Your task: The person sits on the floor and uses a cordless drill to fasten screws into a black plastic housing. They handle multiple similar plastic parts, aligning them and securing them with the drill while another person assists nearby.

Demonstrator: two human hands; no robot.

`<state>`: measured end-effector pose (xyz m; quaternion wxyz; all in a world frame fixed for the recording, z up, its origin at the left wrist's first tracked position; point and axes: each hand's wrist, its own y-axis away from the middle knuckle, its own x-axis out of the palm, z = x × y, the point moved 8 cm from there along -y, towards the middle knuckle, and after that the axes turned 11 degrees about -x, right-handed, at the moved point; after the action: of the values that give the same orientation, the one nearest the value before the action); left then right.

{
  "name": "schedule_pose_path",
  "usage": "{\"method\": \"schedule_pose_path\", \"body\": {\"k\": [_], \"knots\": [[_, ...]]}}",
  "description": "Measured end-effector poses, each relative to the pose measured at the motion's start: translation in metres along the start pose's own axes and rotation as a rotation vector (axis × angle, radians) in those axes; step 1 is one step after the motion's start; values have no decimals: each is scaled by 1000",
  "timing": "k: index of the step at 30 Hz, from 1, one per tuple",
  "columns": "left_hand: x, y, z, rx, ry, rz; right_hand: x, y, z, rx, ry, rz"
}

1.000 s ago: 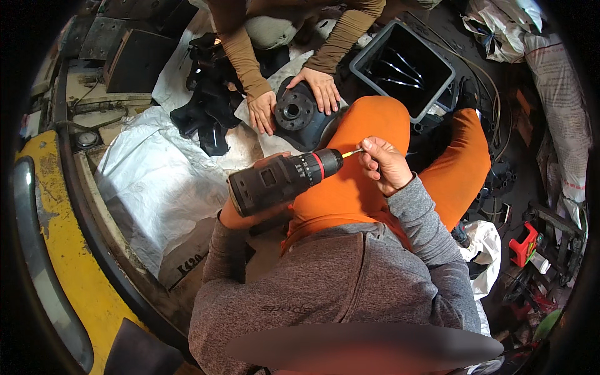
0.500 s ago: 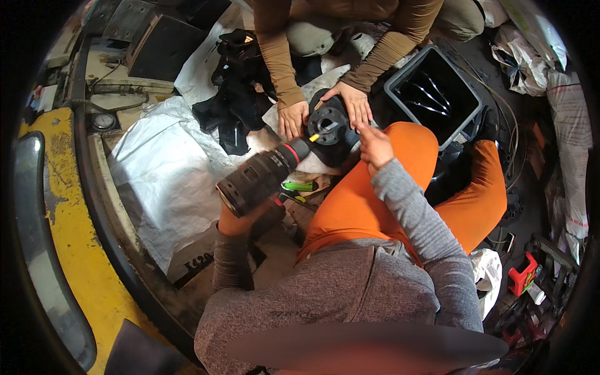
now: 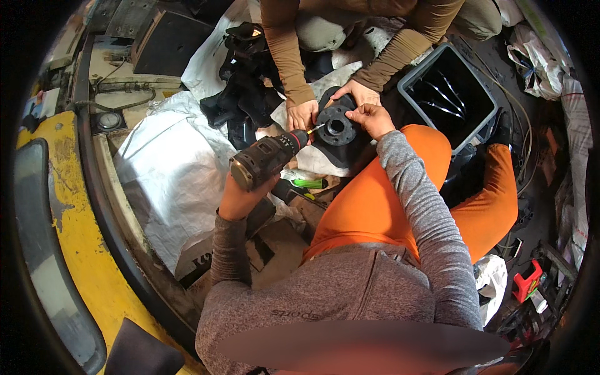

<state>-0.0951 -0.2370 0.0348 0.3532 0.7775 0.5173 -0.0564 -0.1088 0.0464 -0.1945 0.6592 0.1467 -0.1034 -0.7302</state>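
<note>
A dark cordless drill (image 3: 265,159) is gripped in my left hand (image 3: 240,199). Its thin bit (image 3: 317,128) points right, with the tip at the left side of a round black flange (image 3: 337,127) that has a central hub and holes; whether it touches cannot be made out. My right hand (image 3: 376,122) is closed in a pinch at the flange's upper right; whatever the fingertips hold is too small to name. A co-worker's two hands, one at the left (image 3: 302,115) and one at the top (image 3: 359,94), steady the dark piece under the flange.
Right of the flange stands a grey-rimmed black bin (image 3: 459,145). Black moulded parts (image 3: 240,100) lie at the upper left beside a white sheet (image 3: 169,169). A green-handled tool (image 3: 309,184) lies below the flange. At the lower right is a red tool (image 3: 528,281).
The drill has turned and its bit now lines up with the flange's left side. My right hand has moved left onto the flange's edge, fingers pinched. The whole view has shifted slightly.
</note>
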Motion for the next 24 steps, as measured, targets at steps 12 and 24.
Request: {"method": "schedule_pose_path", "body": {"k": [12, 24], "knots": [[26, -35, -41, 72, -149, 78, 7, -3, -2, -74, 162, 70], [21, -37, -69, 123, -349, 97, 12, -22, 68, -343, 160, 271]]}}
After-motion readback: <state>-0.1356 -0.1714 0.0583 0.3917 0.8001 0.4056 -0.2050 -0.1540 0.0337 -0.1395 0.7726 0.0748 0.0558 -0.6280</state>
